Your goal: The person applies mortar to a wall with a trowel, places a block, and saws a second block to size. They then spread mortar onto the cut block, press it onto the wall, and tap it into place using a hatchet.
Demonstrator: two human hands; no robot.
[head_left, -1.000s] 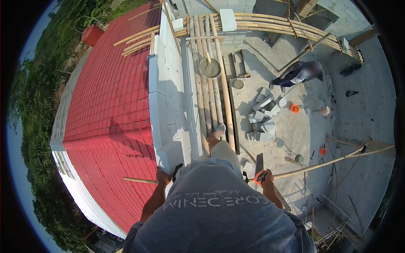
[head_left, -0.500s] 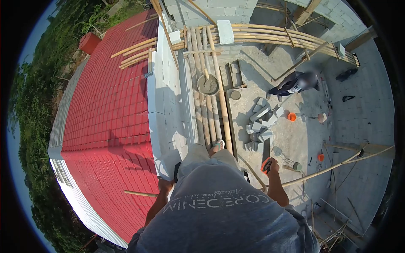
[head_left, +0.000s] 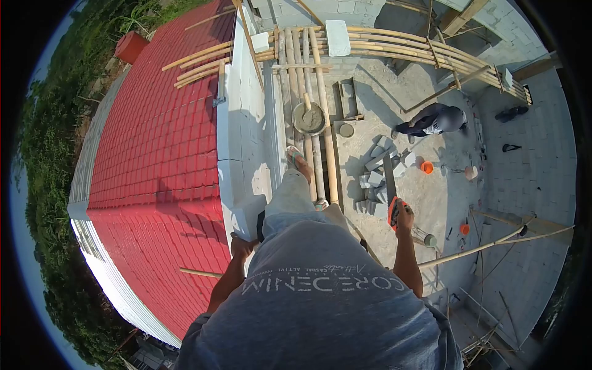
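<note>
My right hand (head_left: pixel 404 217) is wrapped around the orange handle of a handsaw (head_left: pixel 390 177), whose long dark blade points forward, away from me. On my left, beside the wall top, my left hand (head_left: pixel 242 246) grips the near end of a pale building block (head_left: pixel 248 216). Its fingers are partly hidden by the block. Ahead on the bamboo poles (head_left: pixel 319 166) stands a round pan of wet mortar (head_left: pixel 308 118) with a stick-like handle in it. One of my sandalled feet (head_left: pixel 300 161) is forward on the poles.
Red roof tiles (head_left: pixel 154 148) slope away left of the pale block wall (head_left: pixel 230 132). Right of the poles is a drop to a concrete floor with a heap of blocks (head_left: pixel 382 163), an orange bucket (head_left: pixel 427 167) and another person (head_left: pixel 431 120). More bamboo (head_left: pixel 394 46) crosses ahead.
One foot has stepped forward along the poles. My left hand and the block have moved forward beside the wall. The saw has moved forward with my right hand.
</note>
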